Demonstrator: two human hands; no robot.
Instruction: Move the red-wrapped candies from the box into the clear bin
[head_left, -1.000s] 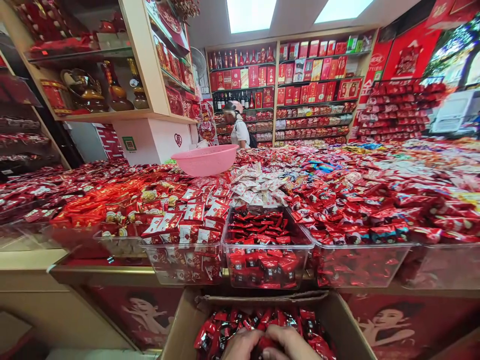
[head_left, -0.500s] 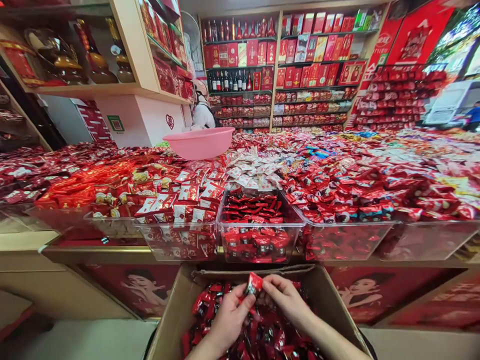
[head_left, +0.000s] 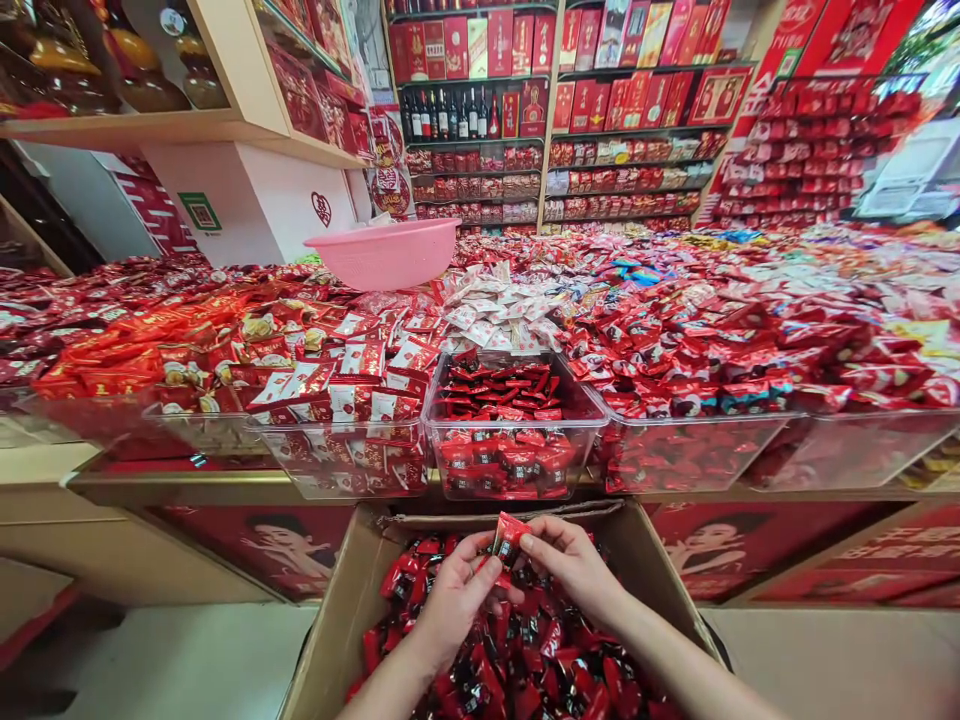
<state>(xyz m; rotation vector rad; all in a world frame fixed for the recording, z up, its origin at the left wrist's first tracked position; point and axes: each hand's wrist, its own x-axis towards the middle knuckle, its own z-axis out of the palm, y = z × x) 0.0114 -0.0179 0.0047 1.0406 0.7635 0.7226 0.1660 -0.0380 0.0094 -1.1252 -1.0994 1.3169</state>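
A small red-and-black candy packet (head_left: pixel 509 536) is pinched between both my hands, above an open cardboard box (head_left: pixel 341 590). My left hand (head_left: pixel 456 592) closes thumb and fingers on its left side. On the other side, my right hand (head_left: pixel 574 562) grips it with thumb and fingertips. Many similar red-and-black packets (head_left: pixel 540 655) fill the box below. Just beyond the box stands a clear plastic bin (head_left: pixel 517 430), partly filled with packets of the same look.
Clear bins heaped with red and white wrapped sweets (head_left: pixel 360 385) line the counter on both sides. White packets (head_left: pixel 499 310) lie piled behind the middle bin. A pink plastic basin (head_left: pixel 386 255) rests on the sweets at back left. Shelves (head_left: pixel 551 120) with boxes and bottles stand behind.
My view has tipped downward, so the counter and shelves sit higher. Both hands still hold the packet, whose dark printed side now shows more. The person at the back is out of sight.
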